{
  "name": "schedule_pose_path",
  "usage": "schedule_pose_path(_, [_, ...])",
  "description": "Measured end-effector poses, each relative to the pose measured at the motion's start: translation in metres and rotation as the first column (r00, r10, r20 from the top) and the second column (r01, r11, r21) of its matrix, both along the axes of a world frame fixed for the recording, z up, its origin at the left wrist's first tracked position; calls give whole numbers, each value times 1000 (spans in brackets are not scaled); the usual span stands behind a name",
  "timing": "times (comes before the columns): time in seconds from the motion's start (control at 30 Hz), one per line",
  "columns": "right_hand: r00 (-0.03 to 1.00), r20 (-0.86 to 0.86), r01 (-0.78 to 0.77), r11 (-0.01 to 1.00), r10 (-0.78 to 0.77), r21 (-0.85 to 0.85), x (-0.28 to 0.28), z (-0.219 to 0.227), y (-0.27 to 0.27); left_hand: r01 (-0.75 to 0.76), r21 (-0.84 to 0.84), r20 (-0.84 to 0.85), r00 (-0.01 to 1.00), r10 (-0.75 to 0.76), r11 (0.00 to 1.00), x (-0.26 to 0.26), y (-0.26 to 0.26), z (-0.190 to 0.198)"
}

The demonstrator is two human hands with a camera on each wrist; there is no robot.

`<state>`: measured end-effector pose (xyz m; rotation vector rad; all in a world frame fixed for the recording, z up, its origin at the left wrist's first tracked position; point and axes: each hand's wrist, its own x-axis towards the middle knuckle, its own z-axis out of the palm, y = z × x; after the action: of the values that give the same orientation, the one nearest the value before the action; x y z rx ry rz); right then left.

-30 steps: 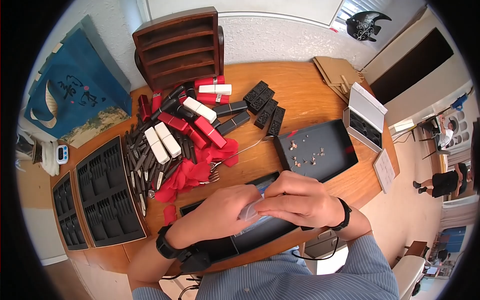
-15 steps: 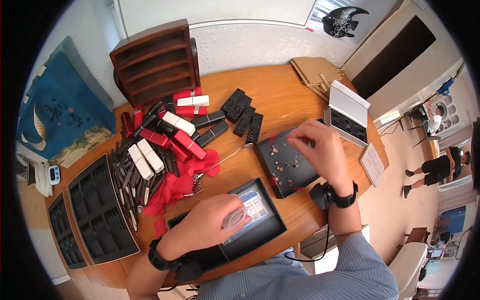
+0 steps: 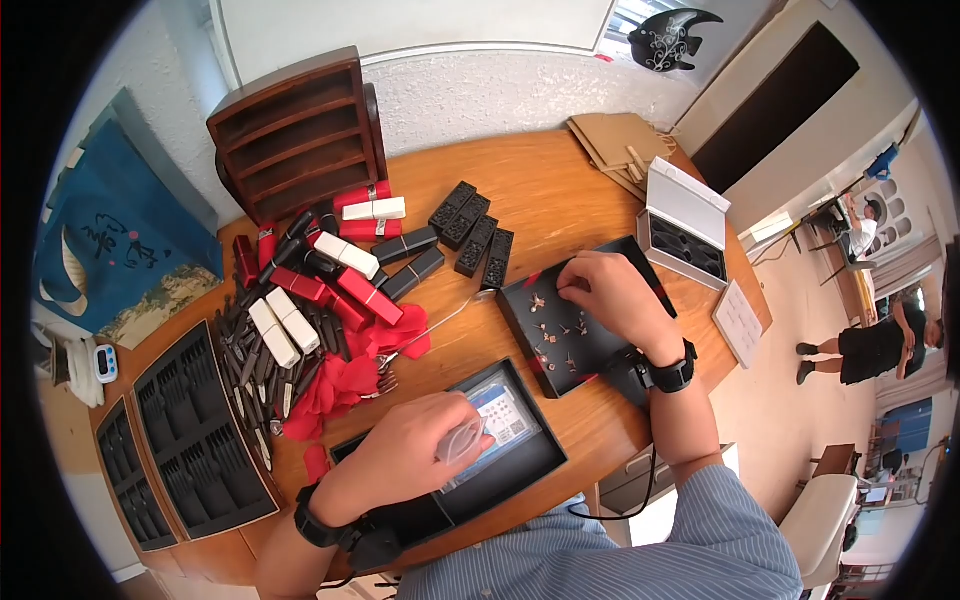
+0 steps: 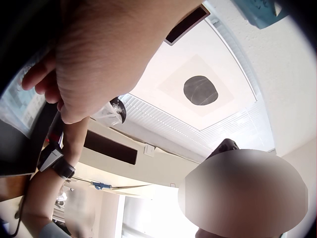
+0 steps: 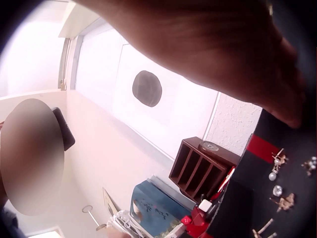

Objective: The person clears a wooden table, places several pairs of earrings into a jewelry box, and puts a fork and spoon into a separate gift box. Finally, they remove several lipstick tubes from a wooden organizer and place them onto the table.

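Fingers of the left hand grip a small clear plastic bag; those of the right hand are bent and lowered over the black tray, and whether they pinch anything I cannot tell. For work on pieces this small, I'd use just thumb and fingertip, take each from the side, lift it clear of its neighbours, and have the bag steady and upright nearby. Loose earrings lie scattered in the tray, just left of the right fingertips and nearer the person. That tray sits towards the desk's right edge; an open white box stands beyond it. By the near edge of the desk is a black box, under the left hand, with a printed card in it. Red petals lie further left, beside a fork.
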<state>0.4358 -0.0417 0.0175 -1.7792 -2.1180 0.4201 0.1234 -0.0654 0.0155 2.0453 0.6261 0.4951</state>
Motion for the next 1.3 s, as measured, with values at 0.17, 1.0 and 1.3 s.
schedule_pose_path(0.17, [999, -13, 32, 998, -33, -46, -8, 11, -3, 2, 7, 1, 1000, -2, 1000, 0, 0, -1])
schedule_pose_path(1.0, [720, -352, -456, 789, 599, 412, -87, 27, -50, 9, -7, 49, 999, -9, 1000, -1, -1, -6])
schedule_pose_path(1.3, [969, -114, 231, 968, -220, 96, 4, 26, -10, 14, -21, -16, 1000, -14, 1000, 0, 1, 1])
